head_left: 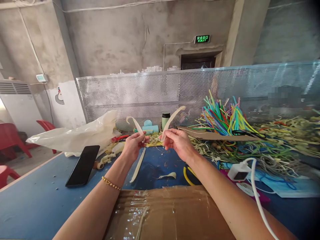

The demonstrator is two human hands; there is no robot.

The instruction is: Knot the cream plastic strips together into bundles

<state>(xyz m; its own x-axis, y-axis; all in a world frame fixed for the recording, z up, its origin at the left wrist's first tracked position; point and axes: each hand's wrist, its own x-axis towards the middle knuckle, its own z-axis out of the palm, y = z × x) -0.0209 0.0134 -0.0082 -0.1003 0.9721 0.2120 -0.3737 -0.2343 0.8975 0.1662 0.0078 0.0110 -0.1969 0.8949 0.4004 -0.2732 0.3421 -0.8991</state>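
L hand (133, 145) and R hand (179, 141) are up past the cardboard (165, 213), w/ a gap btwn them. L thumb and finger pinch a thin pale strip (138, 125); R thumb and finger pinch a wider pale strip (172, 120). R's other fingers look curled in; can't tell for all of L's. Each pinch is near the low end, prob. so the long part can stick up free. The tips lean away from each other.

One more long strip (138, 168) lies on the blue table (30, 203), just past the cardboard, prob. to be close to both hands. A small pale bit (168, 175) is past the cardboard too. The black phone (83, 166) lies L of the cardboard, maybe to be out of the way. The white block (239, 171) w/ its cord (254, 186) is R of the cardboard. Bright strips (221, 115) sit bunched far past the cardboard, to its R, maybe so they don't get mixed up.
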